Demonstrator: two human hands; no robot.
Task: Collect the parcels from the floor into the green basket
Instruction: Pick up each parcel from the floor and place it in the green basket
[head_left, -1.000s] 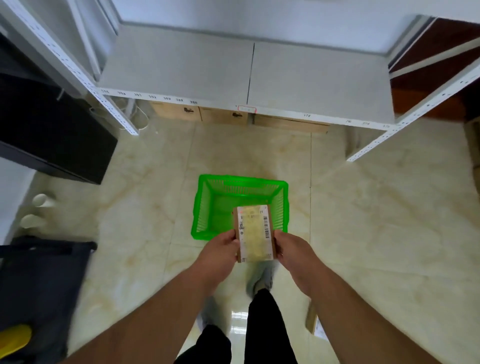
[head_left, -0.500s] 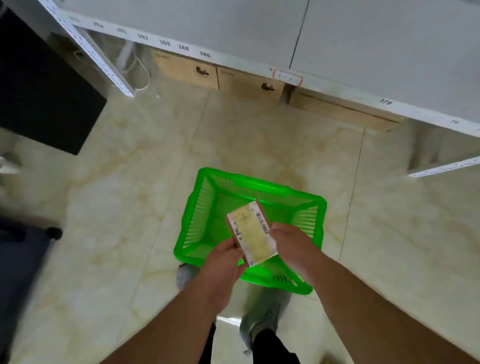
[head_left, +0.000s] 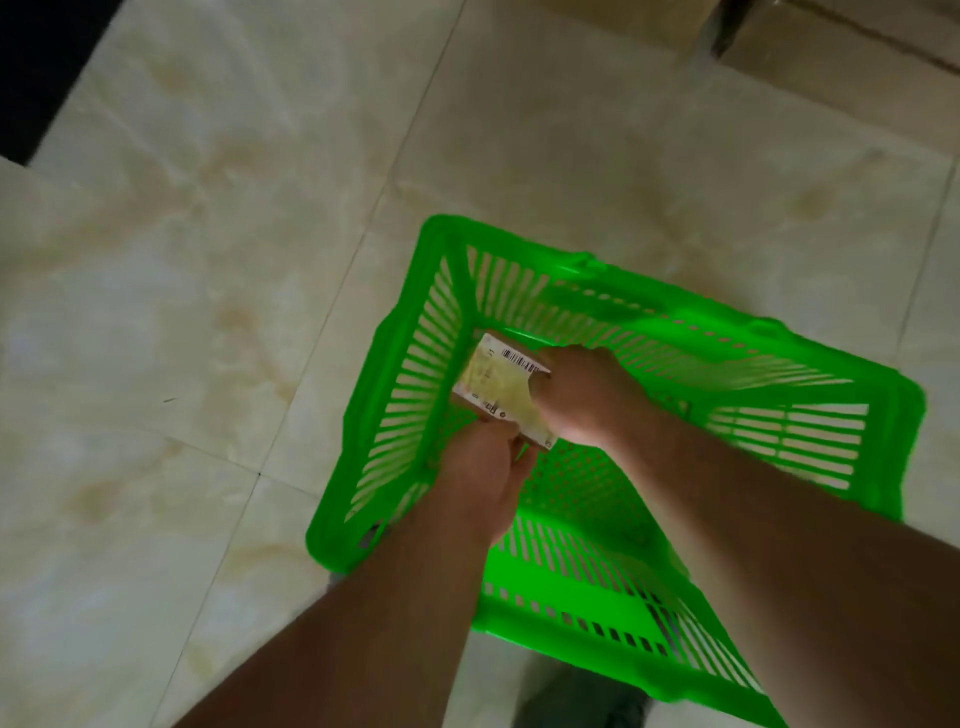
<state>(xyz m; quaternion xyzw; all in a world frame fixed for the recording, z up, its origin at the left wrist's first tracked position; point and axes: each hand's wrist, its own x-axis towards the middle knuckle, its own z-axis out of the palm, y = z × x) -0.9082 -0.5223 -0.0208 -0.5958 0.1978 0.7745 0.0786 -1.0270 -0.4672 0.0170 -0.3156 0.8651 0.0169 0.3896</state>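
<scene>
A small brown parcel (head_left: 496, 387) with a yellowish label and a barcode is low inside the green basket (head_left: 649, 306), near its left wall. My left hand (head_left: 485, 475) grips the parcel's near end. My right hand (head_left: 584, 397) grips its right side. Both arms reach down past the basket's near rim. The slatted basket stands on the tiled floor, and apart from the parcel I see nothing in it. I cannot tell whether the parcel touches the basket floor.
Pale marbled floor tiles (head_left: 182, 312) surround the basket. A cardboard box (head_left: 831, 57) lies at the top right under a shelf. A dark object (head_left: 36, 67) fills the top left corner. My shoe (head_left: 582, 701) shows below the basket.
I have bent down closer to the basket. Both hands have lowered the parcel from above the rim to deep inside the basket.
</scene>
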